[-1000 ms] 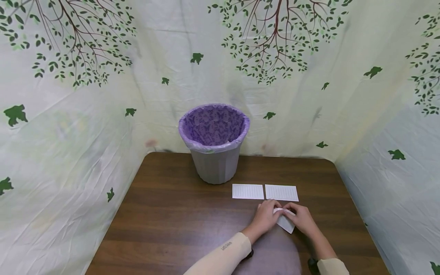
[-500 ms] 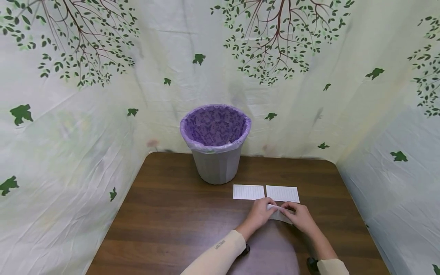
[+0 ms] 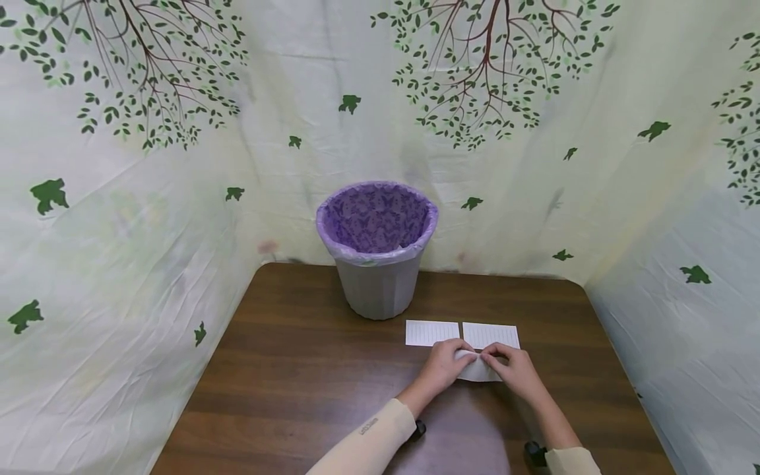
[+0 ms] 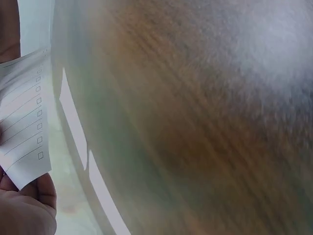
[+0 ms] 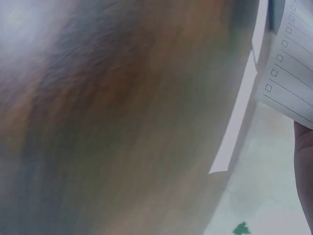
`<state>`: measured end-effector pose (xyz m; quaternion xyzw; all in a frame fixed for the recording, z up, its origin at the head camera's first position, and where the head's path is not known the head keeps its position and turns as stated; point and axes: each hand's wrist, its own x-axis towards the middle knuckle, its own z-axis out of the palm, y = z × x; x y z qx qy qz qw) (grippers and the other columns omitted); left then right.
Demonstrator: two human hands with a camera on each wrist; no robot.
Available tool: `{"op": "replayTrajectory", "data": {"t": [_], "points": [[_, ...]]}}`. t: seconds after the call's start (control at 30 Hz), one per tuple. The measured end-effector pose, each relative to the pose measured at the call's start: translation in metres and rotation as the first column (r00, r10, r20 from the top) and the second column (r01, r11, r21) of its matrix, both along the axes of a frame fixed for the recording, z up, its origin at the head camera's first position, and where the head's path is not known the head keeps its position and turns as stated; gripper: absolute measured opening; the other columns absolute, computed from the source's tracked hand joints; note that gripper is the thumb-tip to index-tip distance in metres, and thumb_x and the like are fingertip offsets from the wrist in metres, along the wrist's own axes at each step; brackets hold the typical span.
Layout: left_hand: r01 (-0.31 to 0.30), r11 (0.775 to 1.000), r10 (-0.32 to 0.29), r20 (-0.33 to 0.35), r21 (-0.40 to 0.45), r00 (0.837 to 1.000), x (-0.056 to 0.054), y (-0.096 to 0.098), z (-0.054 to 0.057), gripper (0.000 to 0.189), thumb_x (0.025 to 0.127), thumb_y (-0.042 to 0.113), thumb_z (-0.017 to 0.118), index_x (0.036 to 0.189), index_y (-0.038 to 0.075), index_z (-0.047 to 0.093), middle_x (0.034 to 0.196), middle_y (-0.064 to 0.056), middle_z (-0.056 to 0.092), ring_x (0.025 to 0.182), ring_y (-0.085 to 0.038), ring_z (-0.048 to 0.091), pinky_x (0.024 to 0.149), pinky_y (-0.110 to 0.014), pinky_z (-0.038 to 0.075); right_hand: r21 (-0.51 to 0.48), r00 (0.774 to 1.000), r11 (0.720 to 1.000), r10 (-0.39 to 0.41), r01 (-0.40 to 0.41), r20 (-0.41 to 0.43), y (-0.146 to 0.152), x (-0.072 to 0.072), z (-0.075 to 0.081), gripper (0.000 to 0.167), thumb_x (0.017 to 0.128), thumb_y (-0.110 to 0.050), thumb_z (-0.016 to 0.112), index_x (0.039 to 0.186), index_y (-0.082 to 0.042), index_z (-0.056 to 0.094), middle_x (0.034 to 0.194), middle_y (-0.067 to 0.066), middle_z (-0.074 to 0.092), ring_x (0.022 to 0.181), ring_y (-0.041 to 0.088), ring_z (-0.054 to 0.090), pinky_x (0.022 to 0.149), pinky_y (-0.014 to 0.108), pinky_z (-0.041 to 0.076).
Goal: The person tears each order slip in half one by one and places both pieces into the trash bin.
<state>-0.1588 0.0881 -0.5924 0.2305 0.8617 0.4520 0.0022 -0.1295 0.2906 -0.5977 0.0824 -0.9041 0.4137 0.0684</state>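
Observation:
A small sheet of lined checklist paper [image 3: 477,373] is held up over the table between both hands, its printed rows and checkboxes visible in the left wrist view. My left hand [image 3: 444,363] pinches its left part with thumb and fingers. From the other side, my right hand [image 3: 515,371] pinches the upper edge near the middle, the two sets of fingertips close together. The right wrist view catches the paper's checkbox column [image 5: 279,58] and part of my right hand [image 5: 304,156]. Just beyond the hands, two lined white sheets, left [image 3: 432,333] and right [image 3: 491,334], lie side by side.
A grey bin [image 3: 380,287] with a purple liner [image 3: 332,247] stands at the back of the brown wooden table [image 3: 297,369]. Leaf-patterned cloth walls [image 3: 267,132] enclose the table behind and on both sides.
The paper has swung from slanting down to the right to lying level between the hands. My left hand has moved a little left and away; the right hand has stayed nearly in place.

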Motion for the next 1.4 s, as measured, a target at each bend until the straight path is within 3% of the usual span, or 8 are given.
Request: {"op": "replayTrajectory", "data": {"t": [0.17, 0.5, 0.67, 0.93, 1.4], "points": [[0.007, 0.999, -0.005, -0.054, 0.034, 0.999, -0.002, -0.008, 0.006, 0.008, 0.097, 0.02, 0.077, 0.099, 0.013, 0.081, 0.098, 0.003, 0.082, 0.098, -0.008, 0.075, 0.09, -0.02, 0.055, 0.001, 0.998, 1.0, 0.023, -0.023, -0.059, -0.007, -0.001, 0.007, 0.011, 0.098, -0.021, 0.077, 0.092, -0.012, 0.079, 0.088, -0.007, 0.078, 0.084, -0.003, 0.063, 0.075, 0.025, 0.053], [0.017, 0.995, -0.011, -0.069, 0.095, 0.998, 0.001, -0.029, 0.026, 0.008, 0.097, 0.018, 0.078, 0.098, 0.011, 0.081, 0.096, -0.001, 0.082, 0.095, -0.012, 0.075, 0.089, -0.022, 0.055, -0.037, 0.988, 0.995, 0.084, -0.09, -0.128, -0.026, 0.001, 0.025, 0.013, 0.098, -0.021, 0.077, 0.093, -0.008, 0.078, 0.086, -0.008, 0.077, 0.082, -0.003, 0.063, 0.074, 0.022, 0.054], [0.035, 0.994, -0.021, -0.13, 0.105, 0.991, 0.006, -0.045, 0.037, 0.008, 0.096, 0.018, 0.079, 0.097, 0.01, 0.08, 0.095, -0.002, 0.081, 0.095, -0.014, 0.075, 0.091, -0.026, 0.055, -0.099, 0.987, 0.987, 0.116, -0.127, -0.112, -0.038, 0.003, 0.038, 0.004, 0.097, -0.013, 0.078, 0.093, -0.015, 0.079, 0.087, -0.006, 0.077, 0.082, -0.003, 0.064, 0.074, 0.021, 0.054], [0.019, 0.99, -0.003, -0.113, 0.142, 0.994, 0.015, -0.068, 0.055, 0.006, 0.095, 0.016, 0.08, 0.097, 0.011, 0.08, 0.096, -0.002, 0.08, 0.097, -0.015, 0.075, 0.091, -0.028, 0.056, -0.198, 0.986, 0.966, 0.157, -0.164, -0.051, -0.061, 0.009, 0.057, 0.007, 0.099, -0.014, 0.075, 0.094, -0.018, 0.078, 0.091, -0.002, 0.078, 0.085, -0.001, 0.066, 0.075, 0.023, 0.056], [0.016, 0.984, 0.02, -0.197, 0.18, 0.98, 0.022, -0.089, 0.063, 0.007, 0.092, 0.015, 0.082, 0.092, 0.009, 0.079, 0.091, -0.003, 0.079, 0.092, -0.017, 0.075, 0.085, -0.027, 0.058, -0.215, 0.986, 0.962, 0.164, -0.168, -0.037, -0.082, 0.011, 0.068, 0.007, 0.099, -0.015, 0.075, 0.093, -0.017, 0.078, 0.088, -0.001, 0.078, 0.08, 0.0, 0.065, 0.07, 0.024, 0.056]]}}
